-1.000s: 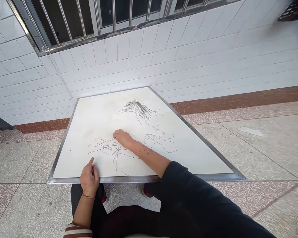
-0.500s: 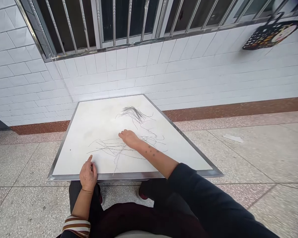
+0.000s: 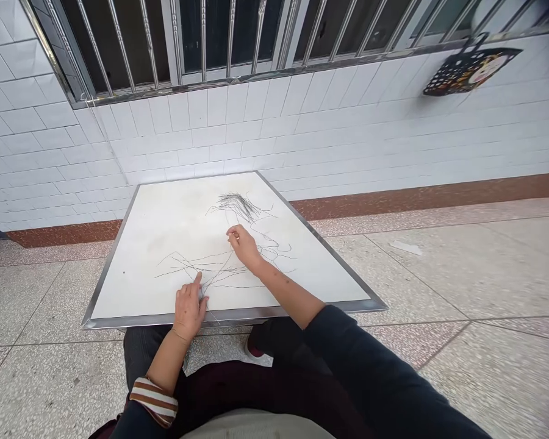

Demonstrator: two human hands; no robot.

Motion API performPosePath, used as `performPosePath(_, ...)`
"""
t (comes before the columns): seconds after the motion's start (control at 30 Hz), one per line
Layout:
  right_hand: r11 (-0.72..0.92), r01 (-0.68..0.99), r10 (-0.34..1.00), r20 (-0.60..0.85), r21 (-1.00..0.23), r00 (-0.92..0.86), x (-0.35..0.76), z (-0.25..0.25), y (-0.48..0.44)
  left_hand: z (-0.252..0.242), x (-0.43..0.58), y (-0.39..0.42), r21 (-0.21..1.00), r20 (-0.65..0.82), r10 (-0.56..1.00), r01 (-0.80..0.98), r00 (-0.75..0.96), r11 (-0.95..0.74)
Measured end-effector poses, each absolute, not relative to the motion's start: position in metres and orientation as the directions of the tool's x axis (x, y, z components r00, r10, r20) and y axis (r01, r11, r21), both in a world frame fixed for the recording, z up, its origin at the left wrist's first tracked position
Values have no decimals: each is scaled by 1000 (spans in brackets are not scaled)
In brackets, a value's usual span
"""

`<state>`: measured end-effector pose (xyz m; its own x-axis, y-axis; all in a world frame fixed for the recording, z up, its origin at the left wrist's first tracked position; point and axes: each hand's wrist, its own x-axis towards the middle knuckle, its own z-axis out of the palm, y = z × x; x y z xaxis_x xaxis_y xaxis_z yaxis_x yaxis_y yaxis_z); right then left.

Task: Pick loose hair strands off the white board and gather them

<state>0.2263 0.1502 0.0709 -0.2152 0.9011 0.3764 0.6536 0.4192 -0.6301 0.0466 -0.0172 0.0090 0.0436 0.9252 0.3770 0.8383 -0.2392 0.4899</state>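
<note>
On a white board with a metal rim point(image 3: 274, 312), thin dark strands lie scattered; they look like hair or fine wire. A loose tangle of strands point(image 3: 219, 268) spreads across the near half. Further back lies a denser bundle of strands point(image 3: 238, 204). My right hand point(image 3: 243, 242) is pinched above the board between the two, with a thin strand seeming to run from its fingertips. My left hand point(image 3: 190, 305) is over the near edge, index finger stretched toward the tangle and thumb apart. One strand passes close to that thumb; whether they touch I cannot tell.
Behind the board stands a white tiled wall point(image 3: 174, 143) with a barred window point(image 3: 229, 36). A patterned bag point(image 3: 466, 70) hangs at the upper right. A white scrap point(image 3: 406, 247) lies on the speckled floor point(image 3: 439, 280). My legs are under the board's near edge.
My right hand has risen slightly toward the dense bundle. My left hand has moved right and forward, from the near-left edge to the tangle. The whole view has shifted a little.
</note>
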Motion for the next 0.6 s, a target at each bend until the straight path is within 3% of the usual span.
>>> performPosePath(0.2, 502, 486, 843, 531, -716, -88, 244, 82, 109, 10, 29, 6, 663, 402, 905, 725, -136, -186)
performPosePath(0.33, 671, 491, 719, 648, -555, -252, 255, 88, 71, 32, 33, 3, 758, 405, 877, 631, -260, -164)
performPosePath(0.37, 697, 496, 700, 641, -518, -314, 257, 89, 61, 42, 36, -1, 807, 387, 871, 568, -302, -162)
performPosePath(0.43, 714, 495, 692, 608, -495, -390, 261, 92, 38, 67, 44, -13, 965, 242, 894, 190, -376, -182)
performPosePath(0.5, 698, 489, 715, 551, -523, -431, 265, 95, 15, 92, 53, -27, 985, 103, 941, -101, -322, -142)
performPosePath(0.6, 664, 459, 744, 454, -591, -491, 269, 101, -14, 115, 67, -46, 954, -6, 972, -294, -236, -65)
